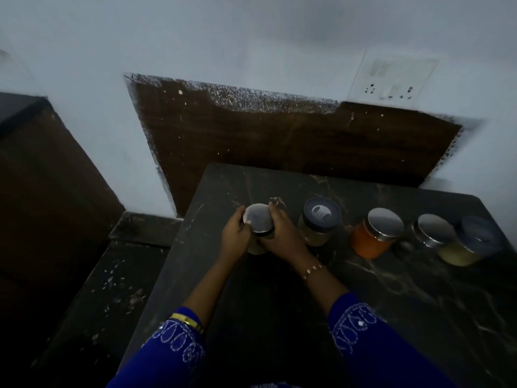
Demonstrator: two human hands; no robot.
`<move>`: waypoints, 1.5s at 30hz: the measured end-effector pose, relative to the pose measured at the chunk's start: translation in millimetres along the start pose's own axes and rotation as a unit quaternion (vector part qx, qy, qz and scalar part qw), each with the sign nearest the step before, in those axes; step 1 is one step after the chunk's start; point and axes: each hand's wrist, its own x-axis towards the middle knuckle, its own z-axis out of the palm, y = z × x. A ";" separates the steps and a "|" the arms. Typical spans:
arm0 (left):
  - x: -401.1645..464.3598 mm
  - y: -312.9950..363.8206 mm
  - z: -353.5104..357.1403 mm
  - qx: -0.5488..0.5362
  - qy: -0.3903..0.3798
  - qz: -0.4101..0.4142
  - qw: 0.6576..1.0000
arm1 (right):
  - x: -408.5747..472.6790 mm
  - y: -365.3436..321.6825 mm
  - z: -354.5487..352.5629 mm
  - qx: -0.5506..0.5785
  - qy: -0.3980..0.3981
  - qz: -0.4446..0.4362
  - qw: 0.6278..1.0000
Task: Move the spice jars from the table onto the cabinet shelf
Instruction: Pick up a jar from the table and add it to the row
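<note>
Dim light is cast over a dark marbled counter (307, 289) that fills the lower right of the frame, with a pale wall (251, 37) behind it and a brown panel (279, 135) set into that wall. A switch plate (391, 77) is seen at upper right. At far left a dark cabinet (42, 177) is glimpsed, blurred.

At centre frame a jar (258, 221) with a dark lid is gripped between both hands. The left hand (235, 238) is pressed against its left side, fingers (241, 217) curled round the lid's edge. The right hand (282, 233) is wrapped over its right side, fingers closed on the glass. The jar's base is hidden by the hands, so whether it is touching the counter cannot be told.

To the right, a row is laid out along the counter: a blue-lidded jar (319, 222) just beside the right hand, then an orange jar (375, 236) with a steel lid, then a steel-lidded jar (433, 229), and last a yellow jar (470, 245) touching it at the right edge.

A beaded bracelet (313, 270) is worn on the right wrist, a gold bangle (187, 322) on the left forearm. Blue embroidered sleeves (363, 340) are seen at the bottom of the frame.
</note>
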 end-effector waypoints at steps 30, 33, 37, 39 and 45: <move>-140.7 97.4 103.0 -0.384 -0.290 -0.224 0.847 | -155.9 57.5 -151.4 0.532 0.172 0.052 0.827; -152.1 104.0 117.5 -0.362 -0.297 -0.182 0.865 | -173.3 67.1 -166.8 0.483 0.201 0.074 0.849; -158.0 107.9 129.2 -0.321 -0.287 -0.115 0.895 | -189.6 78.8 -172.7 0.444 0.206 0.084 0.868; -160.5 109.0 133.5 -0.306 -0.281 -0.094 0.905 | -194.0 79.4 -171.1 0.448 0.213 0.097 0.863; -164.8 117.0 137.3 -0.272 -0.277 -0.048 0.920 | -199.9 81.4 -175.1 0.587 0.239 0.110 0.766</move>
